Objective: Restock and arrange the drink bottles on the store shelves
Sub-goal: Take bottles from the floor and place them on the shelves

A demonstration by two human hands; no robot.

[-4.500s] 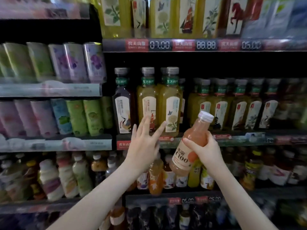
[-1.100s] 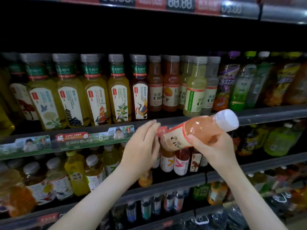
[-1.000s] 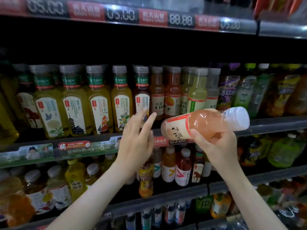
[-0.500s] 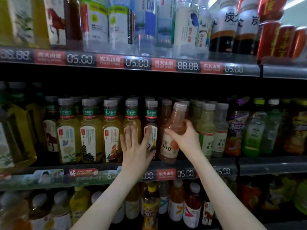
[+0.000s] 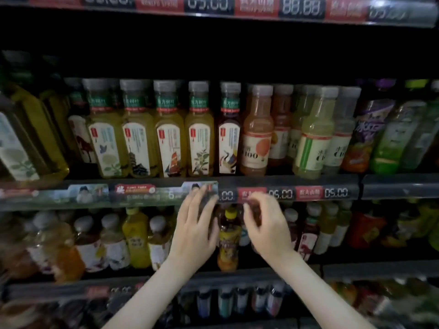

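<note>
— Where's the pink bottle (image 5: 256,131)?
— Upright at the front of the middle shelf (image 5: 332,180), just right of a dark bottle (image 5: 228,134); both hands hang below it.
— Fingers?
— Left hand (image 5: 193,230): straight, slightly spread; right hand (image 5: 267,227): loosely curled, holding nothing.

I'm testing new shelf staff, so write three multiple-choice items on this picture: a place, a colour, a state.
1. The pink bottle is: A in a cart; B on the shelf beside the dark bottle; C on the floor.
2. The cap on the lower bottle between the left hand and right hand is: A yellow; B white; C green.
3. The pink bottle is: A lying down; B upside down; C upright.
Answers: B, it stands right of the dark bottle; A, plainly yellow; C, its cap points up.
</note>
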